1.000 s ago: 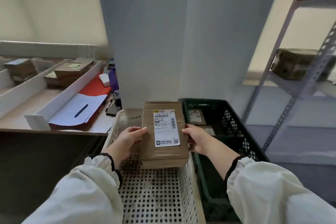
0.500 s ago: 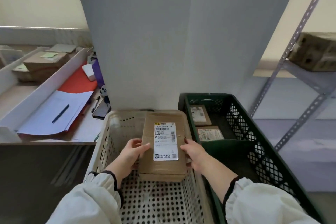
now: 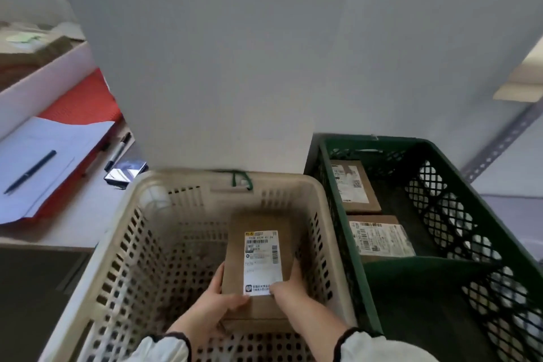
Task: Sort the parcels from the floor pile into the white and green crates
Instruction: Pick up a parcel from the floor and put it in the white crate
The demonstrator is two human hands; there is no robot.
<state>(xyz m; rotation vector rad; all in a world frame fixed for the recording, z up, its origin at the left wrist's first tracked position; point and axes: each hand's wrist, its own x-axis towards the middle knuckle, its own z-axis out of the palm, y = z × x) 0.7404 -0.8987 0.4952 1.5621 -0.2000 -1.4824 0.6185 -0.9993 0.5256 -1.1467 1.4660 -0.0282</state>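
Observation:
A brown cardboard parcel [image 3: 258, 261] with a white shipping label lies low inside the white perforated crate [image 3: 123, 241], toward its right side. My left hand [image 3: 217, 306] grips the parcel's near left edge and my right hand [image 3: 289, 292] grips its near right edge, thumb on the label. Whether the parcel rests on the crate floor I cannot tell. The green crate [image 3: 440, 156] stands directly to the right, touching the white one. It holds two labelled parcels, one at the back [image 3: 352, 188] and one nearer [image 3: 382, 238].
A desk [image 3: 88, 209] at the left carries a red folder [image 3: 85, 100], white papers [image 3: 47, 156] with a pen [image 3: 29, 172], a marker and a phone [image 3: 125, 175]. A large grey pillar [image 3: 220, 53] rises just behind both crates. A metal shelf strut [image 3: 499, 141] is at the right.
Both hands have lowered the parcel from above the white crate's rim down into the crate. The view has tilted downward and moved closer to the crates.

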